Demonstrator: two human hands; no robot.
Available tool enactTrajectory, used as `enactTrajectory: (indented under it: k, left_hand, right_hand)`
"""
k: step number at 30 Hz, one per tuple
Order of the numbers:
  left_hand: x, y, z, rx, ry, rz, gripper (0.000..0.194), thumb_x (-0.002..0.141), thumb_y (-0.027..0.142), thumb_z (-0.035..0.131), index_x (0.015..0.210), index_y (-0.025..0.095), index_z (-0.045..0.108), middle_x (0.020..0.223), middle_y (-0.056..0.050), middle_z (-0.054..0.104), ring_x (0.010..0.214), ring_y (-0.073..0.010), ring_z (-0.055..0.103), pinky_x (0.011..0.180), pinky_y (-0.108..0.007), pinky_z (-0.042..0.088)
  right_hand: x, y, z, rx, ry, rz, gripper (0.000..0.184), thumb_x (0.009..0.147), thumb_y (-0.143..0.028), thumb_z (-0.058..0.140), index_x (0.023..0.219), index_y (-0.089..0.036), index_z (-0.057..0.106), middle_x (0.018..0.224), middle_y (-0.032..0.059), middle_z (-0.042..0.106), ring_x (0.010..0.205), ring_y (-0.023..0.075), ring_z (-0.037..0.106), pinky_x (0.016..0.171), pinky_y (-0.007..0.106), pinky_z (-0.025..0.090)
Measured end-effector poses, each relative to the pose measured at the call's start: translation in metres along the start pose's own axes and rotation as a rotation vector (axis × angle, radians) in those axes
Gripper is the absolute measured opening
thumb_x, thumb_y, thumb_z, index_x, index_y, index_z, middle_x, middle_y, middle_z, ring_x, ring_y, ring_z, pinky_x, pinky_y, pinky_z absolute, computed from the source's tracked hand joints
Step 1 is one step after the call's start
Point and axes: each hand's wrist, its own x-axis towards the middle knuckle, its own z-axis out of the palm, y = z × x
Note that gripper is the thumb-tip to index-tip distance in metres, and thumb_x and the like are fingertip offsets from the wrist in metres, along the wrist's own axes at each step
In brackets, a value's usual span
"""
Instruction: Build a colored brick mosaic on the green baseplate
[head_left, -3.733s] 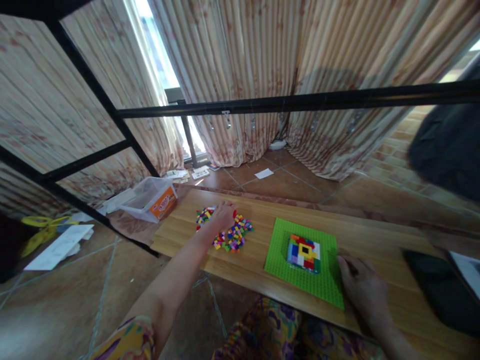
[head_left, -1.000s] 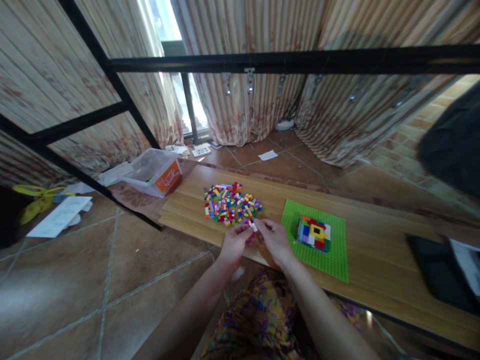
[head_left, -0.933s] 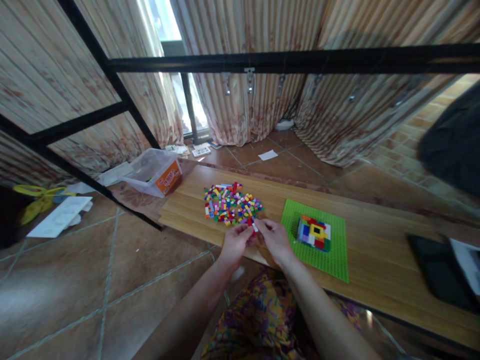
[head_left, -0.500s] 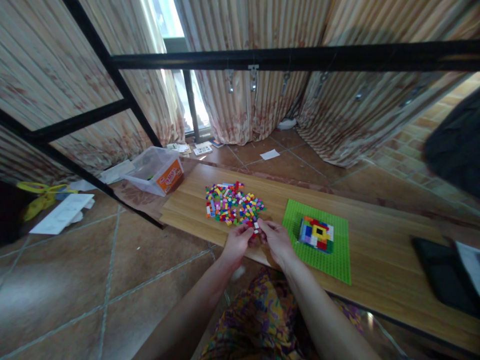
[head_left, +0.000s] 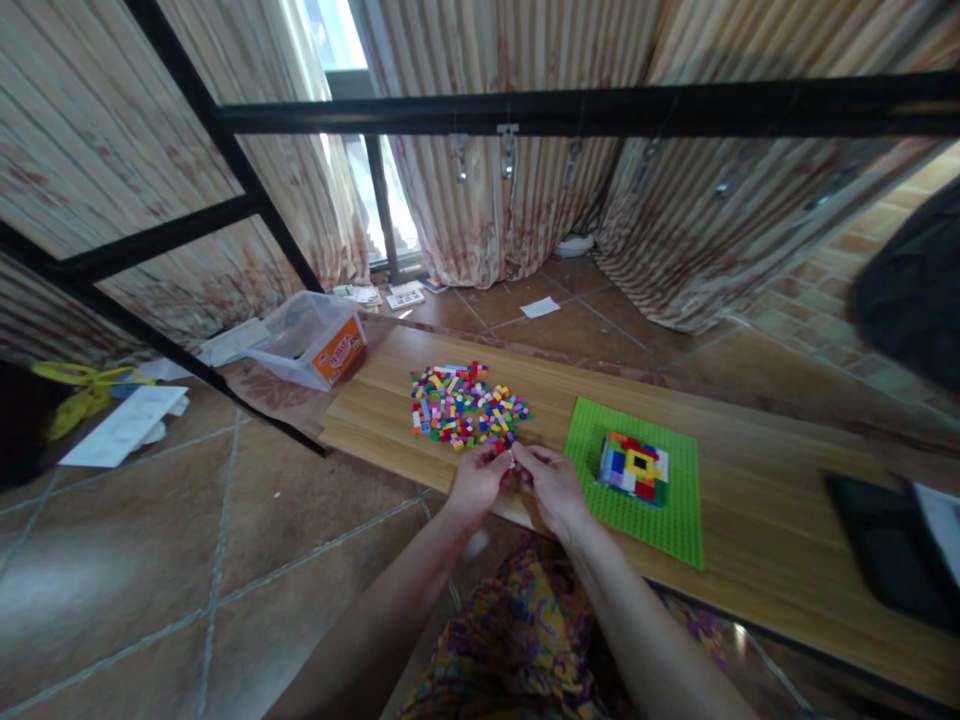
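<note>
One clear plastic box [head_left: 289,335] with an orange label sits at the far left, just past the end of the wooden table [head_left: 780,530], and rightward from it spreads a loose heap of bricks [head_left: 465,405] in mixed colours, lying just beyond the fingertips of both hands. The left hand [head_left: 475,488] comes next, its thumb and fingers pinched together on a small white piece [head_left: 512,459], with a bit of red showing beside it; whether that red is joined to the white, I cannot tell. The piece sits right of the left hand and left of the right hand [head_left: 553,487], between the two, touched by both, and it is too small and too covered to show which way its long axis runs. The right hand is likewise closed on it at the fingertips, and it is the nearer of the two to the green baseplate [head_left: 654,538], whose left edge lies just beside its knuckles. The built block [head_left: 634,468] stands on that baseplate, to the right of the right hand and slightly farther from the body, near enough square that no long axis stands out. Its top is a patchwork: blue and lilac on the left, orange and red along the far side, a yellow ring around a dark square hole in the middle, red on the near side, white at the right edge, some green at the near right corner
</note>
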Motion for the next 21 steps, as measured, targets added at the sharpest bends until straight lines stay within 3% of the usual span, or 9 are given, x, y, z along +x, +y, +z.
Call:
enactTrajectory:
  k: [5, 9, 13, 17, 21]
  left_hand:
    - [0.003, 0.003, -0.005, -0.032, 0.031, -0.055, 0.034, 0.062, 0.045, 0.077, 0.065, 0.016, 0.059, 0.055, 0.003, 0.053, 0.048, -0.0070, 0.043, 0.050, -0.022, 0.031]
    - [0.022, 0.013, -0.019, 0.120, 0.170, 0.070, 0.027, 0.068, 0.040, 0.070, 0.062, 0.018, 0.057, 0.054, 0.003, 0.053, 0.051, -0.0093, 0.046, 0.052, -0.022, 0.032]
    - [0.051, 0.021, -0.035, 0.332, 0.278, 0.184, 0.024, 0.070, 0.036, 0.067, 0.057, 0.019, 0.056, 0.051, 0.003, 0.051, 0.052, -0.0113, 0.048, 0.052, -0.022, 0.032]
    - [0.066, 0.025, -0.041, 0.418, 0.275, 0.205, 0.021, 0.071, 0.031, 0.066, 0.056, 0.019, 0.058, 0.051, 0.002, 0.053, 0.054, -0.0130, 0.050, 0.054, -0.022, 0.035]
    - [0.065, 0.026, -0.038, 0.344, 0.259, 0.181, 0.024, 0.072, 0.032, 0.068, 0.055, 0.018, 0.059, 0.052, 0.002, 0.054, 0.056, -0.0138, 0.054, 0.056, -0.023, 0.040]
  right_hand:
    - [0.007, 0.005, 0.000, 0.015, 0.008, -0.021, 0.044, 0.051, -0.054, 0.084, 0.060, -0.015, 0.066, 0.052, -0.0027, 0.053, 0.046, 0.0068, 0.040, 0.043, 0.022, 0.028]
    - [0.030, 0.000, 0.006, -0.296, 0.049, -0.278, 0.032, 0.068, -0.049, 0.073, 0.069, -0.018, 0.074, 0.057, 0.0002, 0.064, 0.052, 0.0120, 0.050, 0.052, 0.025, 0.036]
    - [0.055, -0.010, 0.020, -0.626, 0.012, -0.453, 0.017, 0.074, -0.035, 0.067, 0.071, -0.022, 0.077, 0.071, 0.0022, 0.073, 0.066, 0.0175, 0.061, 0.065, 0.028, 0.042]
    - [0.066, -0.016, 0.032, -0.764, 0.035, -0.486, 0.011, 0.073, -0.029, 0.067, 0.075, -0.024, 0.077, 0.074, 0.0028, 0.074, 0.069, 0.0180, 0.062, 0.067, 0.028, 0.042]
    - [0.063, -0.015, 0.032, -0.717, 0.030, -0.511, 0.018, 0.077, -0.030, 0.060, 0.077, -0.022, 0.076, 0.081, 0.0046, 0.075, 0.075, 0.0187, 0.064, 0.071, 0.029, 0.044]
